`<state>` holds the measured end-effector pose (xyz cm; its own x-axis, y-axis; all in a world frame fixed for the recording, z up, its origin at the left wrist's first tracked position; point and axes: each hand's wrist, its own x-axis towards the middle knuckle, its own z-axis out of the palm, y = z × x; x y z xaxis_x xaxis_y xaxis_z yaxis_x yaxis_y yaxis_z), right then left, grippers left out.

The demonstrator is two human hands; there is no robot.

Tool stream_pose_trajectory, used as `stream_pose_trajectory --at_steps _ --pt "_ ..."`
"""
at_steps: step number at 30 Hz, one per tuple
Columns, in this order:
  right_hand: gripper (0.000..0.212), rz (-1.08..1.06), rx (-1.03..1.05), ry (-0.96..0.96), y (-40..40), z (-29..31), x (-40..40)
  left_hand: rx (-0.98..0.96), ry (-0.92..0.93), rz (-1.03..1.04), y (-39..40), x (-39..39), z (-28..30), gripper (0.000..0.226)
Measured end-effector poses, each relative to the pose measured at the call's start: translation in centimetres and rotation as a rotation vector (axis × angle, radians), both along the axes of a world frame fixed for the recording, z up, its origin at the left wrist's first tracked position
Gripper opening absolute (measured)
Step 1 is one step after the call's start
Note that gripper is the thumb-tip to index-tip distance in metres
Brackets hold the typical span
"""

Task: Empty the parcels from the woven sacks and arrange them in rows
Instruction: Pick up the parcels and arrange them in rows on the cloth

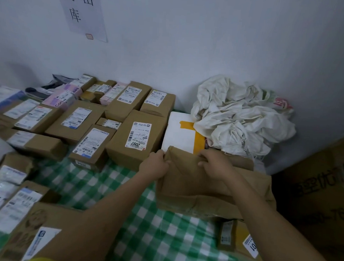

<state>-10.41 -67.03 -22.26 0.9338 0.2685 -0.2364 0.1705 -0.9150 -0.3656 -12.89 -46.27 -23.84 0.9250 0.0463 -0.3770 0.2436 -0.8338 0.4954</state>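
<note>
both hands on one brown cardboard parcel (210,190) at the right of the bench (151,235), over the green-and-white checked cloth. left hand (154,167) curled round the parcel's far left corner, fingers wrapped over the edge. right hand (215,164) clamped on the far top edge, fingers hooked over it, thumb hidden. parcel tilted, its far edge lifted toward the wall, its plain side up, no label showing.

just behind it, a white box (179,134) crossed with yellow tape, touching or nearly touching the parcel's far edge. to the right of that box, against the wall, a crumpled heap of pale woven sacks (237,115), slack and partly draped over the white box's corner.

to the left, rows of labelled brown parcels (78,121) packed side by side back to the wall, among them a carton marked 2097 (137,136) right beside the left hand. nearer, at lower left, more labelled parcels (17,208). under the held parcel's near edge, at lower right, a flat carton (241,239) with a white label. on the wall, upper left, a paper sign (81,10) with handwritten characters.
</note>
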Motion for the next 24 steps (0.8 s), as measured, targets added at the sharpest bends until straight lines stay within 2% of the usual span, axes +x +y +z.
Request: stream_pose_trajectory --at_steps 4,7,10,12,17,24 --pt "0.017 0.013 0.074 -0.063 2.8 0.8 -1.0 0.008 -0.041 0.055 2.5 -0.8 0.2 0.017" --pt "0.018 0.091 0.109 -0.188 6.0 1.4 -2.4 -0.040 -0.051 0.087 4.7 -1.5 0.5 0.016" --pt "0.022 0.182 0.150 -0.263 9.4 1.8 -4.2 -0.096 -0.102 0.048 6.7 -2.1 0.7 0.010" --pt "0.021 0.225 0.190 -0.267 12.1 2.0 -5.5 -0.110 -0.136 -0.014 8.8 -3.1 1.1 0.015" --pt "0.021 0.297 0.210 -0.202 17.7 2.2 -8.3 -0.053 -0.131 -0.133 14.6 -6.3 1.9 0.027" --pt "0.024 0.337 0.176 0.009 27.5 1.3 -13.5 -0.010 -0.157 -0.048 25.8 -12.6 2.1 0.029"
